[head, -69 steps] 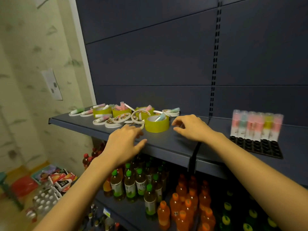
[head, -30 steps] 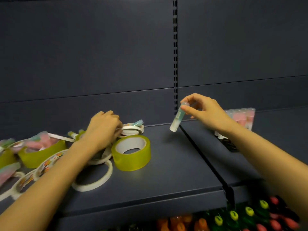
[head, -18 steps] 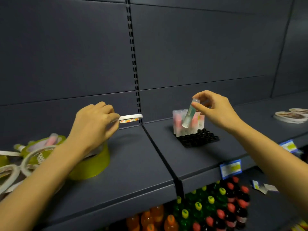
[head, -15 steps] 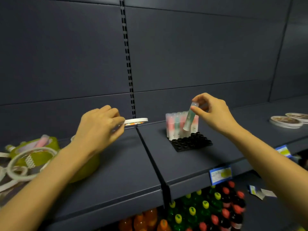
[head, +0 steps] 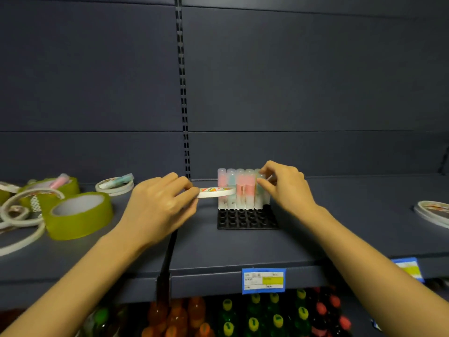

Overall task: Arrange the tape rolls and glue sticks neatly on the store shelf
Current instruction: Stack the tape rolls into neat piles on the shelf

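Note:
My left hand (head: pixel 161 203) pinches a thin white tape roll (head: pixel 216 192) and holds it flat in the air, just left of the glue sticks. A black holder tray (head: pixel 247 220) stands on the dark shelf (head: pixel 218 249) with a row of pink and green glue sticks (head: pixel 239 188) upright at its back. My right hand (head: pixel 286 186) pinches a greenish glue stick (head: pixel 261 190) at the right end of that row. Whether it sits in a hole I cannot tell.
A jumble of tape rolls lies at the left: a wide yellow-green roll (head: pixel 80 215), thin white rolls (head: pixel 114 186) and loose glue sticks (head: pixel 59 180). Flat tape rolls (head: pixel 433 210) sit at the far right. Bottles (head: pixel 252 317) fill the shelf below. A price label (head: pixel 263 279) hangs on the edge.
My right hand has brought the green glue stick down to the right end of the row in the tray. My left hand has carried the thin tape roll rightward, next to the tray.

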`<act>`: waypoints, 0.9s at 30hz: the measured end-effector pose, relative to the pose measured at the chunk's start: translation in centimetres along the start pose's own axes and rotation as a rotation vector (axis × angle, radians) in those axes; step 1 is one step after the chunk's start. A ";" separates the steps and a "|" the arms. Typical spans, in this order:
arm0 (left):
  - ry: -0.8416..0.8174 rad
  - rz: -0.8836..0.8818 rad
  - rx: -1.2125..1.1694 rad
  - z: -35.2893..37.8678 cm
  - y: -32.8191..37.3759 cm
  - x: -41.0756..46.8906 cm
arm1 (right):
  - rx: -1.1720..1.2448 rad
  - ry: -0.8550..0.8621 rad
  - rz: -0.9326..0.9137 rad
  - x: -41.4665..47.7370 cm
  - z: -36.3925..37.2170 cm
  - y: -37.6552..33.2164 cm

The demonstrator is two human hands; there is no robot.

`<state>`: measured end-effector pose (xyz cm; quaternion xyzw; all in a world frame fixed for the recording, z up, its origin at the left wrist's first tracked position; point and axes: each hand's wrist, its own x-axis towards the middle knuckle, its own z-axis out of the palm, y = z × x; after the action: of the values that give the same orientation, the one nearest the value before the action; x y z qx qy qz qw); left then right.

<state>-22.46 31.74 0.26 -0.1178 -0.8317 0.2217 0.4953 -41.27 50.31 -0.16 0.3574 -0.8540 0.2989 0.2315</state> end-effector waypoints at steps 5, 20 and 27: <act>-0.002 0.005 0.033 0.2 1.2 1.0 | -0.104 -0.044 -0.026 1.0 -0.5 0.3; 0.168 0.119 -0.045 5.2 11.4 10.6 | -0.196 -0.161 0.015 -3.3 -9.4 14.1; 0.171 0.071 -0.095 9.0 21.3 17.4 | -0.268 -0.186 0.026 -4.5 -17.0 24.3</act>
<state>-39.24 55.35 -0.38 -0.1889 -0.7913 0.1885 0.5501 -53.47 77.68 0.90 0.3384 -0.9085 0.1508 0.1934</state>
